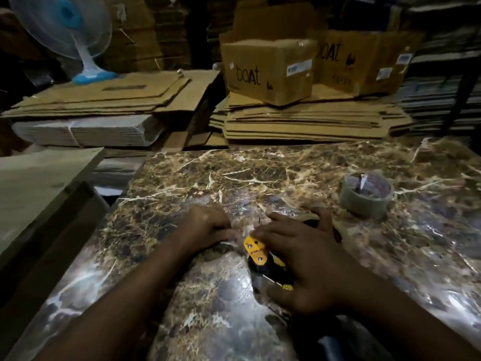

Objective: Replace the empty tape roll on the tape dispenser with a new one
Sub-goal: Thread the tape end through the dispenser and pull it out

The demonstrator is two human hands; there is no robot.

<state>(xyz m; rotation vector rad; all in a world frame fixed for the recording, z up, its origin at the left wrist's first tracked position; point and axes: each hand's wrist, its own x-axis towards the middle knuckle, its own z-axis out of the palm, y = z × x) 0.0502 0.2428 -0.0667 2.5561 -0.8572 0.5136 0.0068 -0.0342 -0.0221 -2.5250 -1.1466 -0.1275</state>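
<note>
1. The dispenser (257,254) lies on the marble table (286,173), toward its near edge and about midway along it; its yellow plate and black body show between the hands
2. The right hand (299,259) lies over the dispenser, fingers curled around its body and thumb low at the near side, gripping it
3. The left hand (205,227) rests on the table just left of the dispenser, fingers bent and tips down by the yellow plate; whether it pinches anything I cannot tell
4. A tape roll (365,195) stands flat toward the right edge of the table, apart from both hands
5. Beyond the far edge lie stacks of flat cardboard (299,121), boxes (268,66) and a fan (70,35)
</note>
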